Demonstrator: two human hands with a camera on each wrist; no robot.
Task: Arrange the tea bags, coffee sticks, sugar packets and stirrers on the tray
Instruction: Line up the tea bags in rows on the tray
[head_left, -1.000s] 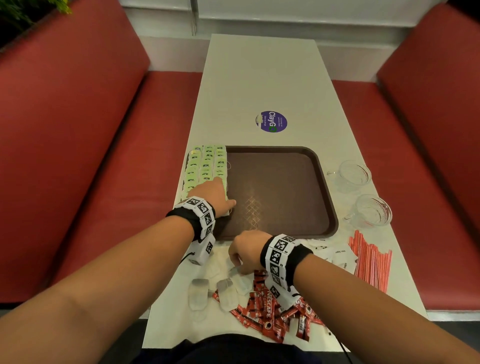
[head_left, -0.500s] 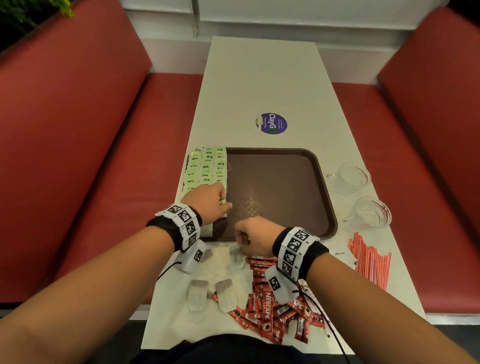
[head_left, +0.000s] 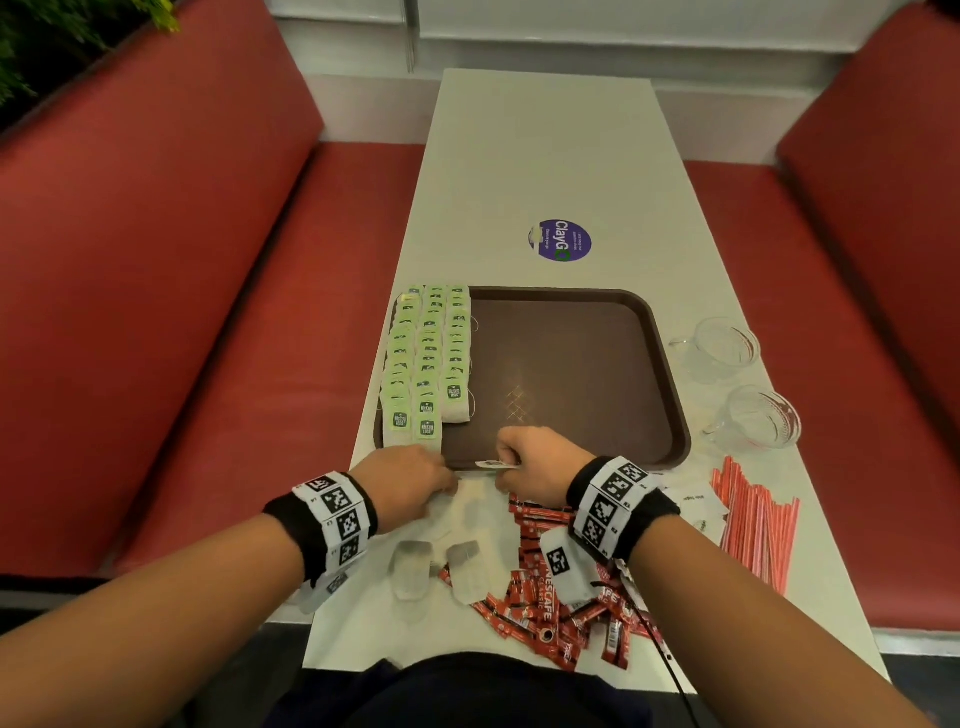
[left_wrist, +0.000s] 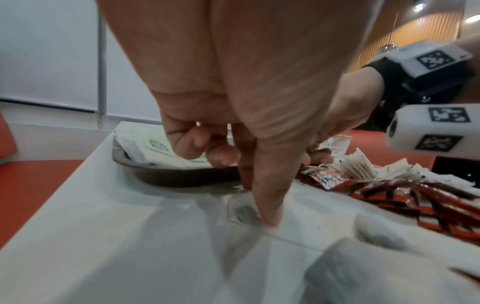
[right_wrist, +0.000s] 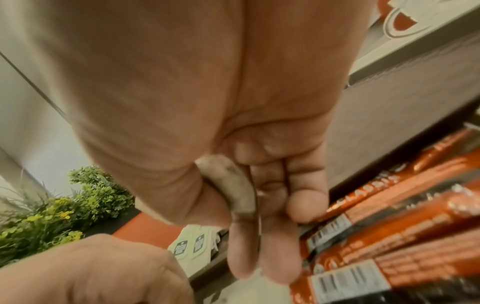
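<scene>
A brown tray (head_left: 582, 353) carries three rows of green-tagged tea bags (head_left: 426, 358) along its left side. My left hand (head_left: 447, 486) hovers just before the tray's front-left corner. There its thumb and forefinger pinch down on a loose tea bag (left_wrist: 244, 211) lying on the table. My right hand (head_left: 506, 462) is at the tray's front rim and grips a tea bag (right_wrist: 228, 181) between thumb and fingers, its tag (head_left: 493, 464) sticking out leftward. Two more loose tea bags (head_left: 413, 569) lie nearer me, beside a pile of red coffee sticks (head_left: 545, 597).
White sugar packets (head_left: 696, 506) and red-striped stirrers (head_left: 753, 519) lie right of my right wrist. Two glass cups (head_left: 727, 345) stand beside the tray's right rim. The white table (head_left: 545, 156) is narrow, with red benches (head_left: 208, 312) on both sides.
My left hand has drawn back from the tea-bag rows to the table before the tray. My right hand has risen from the pile to the tray's front rim, holding a tea bag.
</scene>
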